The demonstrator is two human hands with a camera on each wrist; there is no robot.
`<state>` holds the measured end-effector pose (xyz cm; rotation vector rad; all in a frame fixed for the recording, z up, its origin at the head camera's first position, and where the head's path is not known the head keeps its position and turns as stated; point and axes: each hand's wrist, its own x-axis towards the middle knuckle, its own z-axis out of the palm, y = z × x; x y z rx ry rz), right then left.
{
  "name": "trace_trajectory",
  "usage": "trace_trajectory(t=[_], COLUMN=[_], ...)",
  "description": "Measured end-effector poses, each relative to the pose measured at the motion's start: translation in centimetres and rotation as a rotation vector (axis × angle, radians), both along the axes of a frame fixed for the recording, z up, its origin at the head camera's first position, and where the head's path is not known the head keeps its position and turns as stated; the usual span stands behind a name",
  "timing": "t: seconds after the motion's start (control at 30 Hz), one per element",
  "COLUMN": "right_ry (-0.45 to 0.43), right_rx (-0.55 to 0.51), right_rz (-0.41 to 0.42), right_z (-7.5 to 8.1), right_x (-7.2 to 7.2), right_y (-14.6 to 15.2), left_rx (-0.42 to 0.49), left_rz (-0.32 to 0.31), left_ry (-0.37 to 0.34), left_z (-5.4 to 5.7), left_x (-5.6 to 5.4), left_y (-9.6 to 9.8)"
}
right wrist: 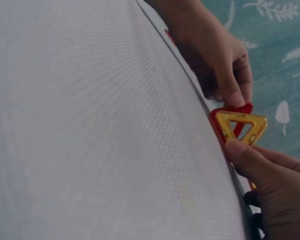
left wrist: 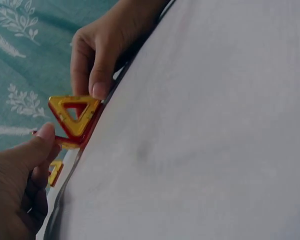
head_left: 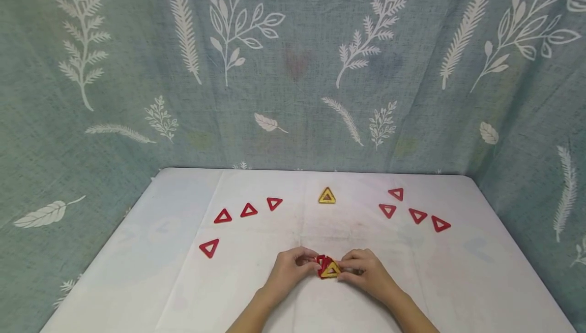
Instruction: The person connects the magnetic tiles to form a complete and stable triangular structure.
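Near the table's front middle, a small cluster of red and yellow triangular magnetic tiles is held between both hands. The yellow triangle tile (head_left: pixel 331 270) faces the head camera, with a red triangle tile (head_left: pixel 322 260) against its left side. My left hand (head_left: pixel 293 268) pinches the red part with thumb and fingertips; in the left wrist view its thumb (left wrist: pixel 46 132) lies on the red edge. My right hand (head_left: pixel 366 273) pinches the yellow tile at its right corner, thumb (right wrist: pixel 238 149) in front. The tiles' rear faces are partly hidden by the fingers.
A separate yellow triangle piece (head_left: pixel 327 196) stands at the table's back middle. Several red triangle tiles lie at the left, one of them here (head_left: pixel 209 248), and several more at the right, such as this tile (head_left: pixel 441 223). A patterned curtain (head_left: pixel 293 68) hangs behind the white table (head_left: pixel 256 292).
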<state>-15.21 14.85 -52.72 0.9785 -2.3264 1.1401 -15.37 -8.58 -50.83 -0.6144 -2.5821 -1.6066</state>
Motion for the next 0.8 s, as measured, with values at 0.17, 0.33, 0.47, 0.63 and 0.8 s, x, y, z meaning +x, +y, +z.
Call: trace_trajectory(t=[0.17,0.33,0.47,0.63,0.8], right_ry=[0.021,0.047,0.043,0.032,0.088], right_rx=[0.015,-0.002,-0.013,0.000,0.000], right_rz=[0.007,0.005,-0.026,-0.064,-0.087], right_z=[0.1,0.1,0.1,0.2,0.0], right_x=[0.2,0.3,0.5,0.6,0.7], right_y=[0.0,-0.2,-0.3,-0.4,-0.6], left_rx=[-0.048,-0.182,-0.320,-0.463,-0.410], left_rz=[-0.065,-0.045,0.038,0.039,0.042], left_ry=[0.091,0.202,0.292,0.401,0.383], left_z=[-0.2,-0.4,-0.4,-0.6,-0.7], left_x=[0.2,0.4,0.5,0.8,1.1], left_y=[0.3,0.2,0.1,0.2,0.7])
